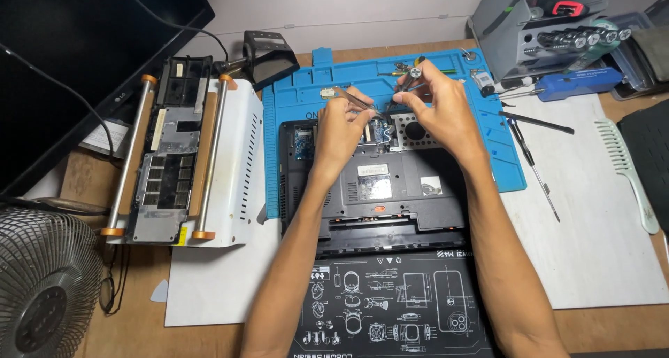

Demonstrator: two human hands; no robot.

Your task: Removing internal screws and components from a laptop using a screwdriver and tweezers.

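A black laptop (380, 184) lies upside down on a blue work mat (306, 93), its bottom panel off and its inner parts showing. My left hand (341, 125) pinches metal tweezers (355, 99) whose tips point down into the open bay. My right hand (435, 107) grips a small screwdriver (412, 74) upright, tip down near the perforated metal bracket (414, 131). Both hands meet over the laptop's far edge, close together above a small blue board.
A white rack holding a circuit board (178, 156) lies left. A fan (45, 281) stands bottom left, a dark monitor (77, 44) top left. Loose screwdrivers (533, 156), a green comb (627, 170) and a tool holder (550, 30) are right. A black printed mat (390, 309) is near.
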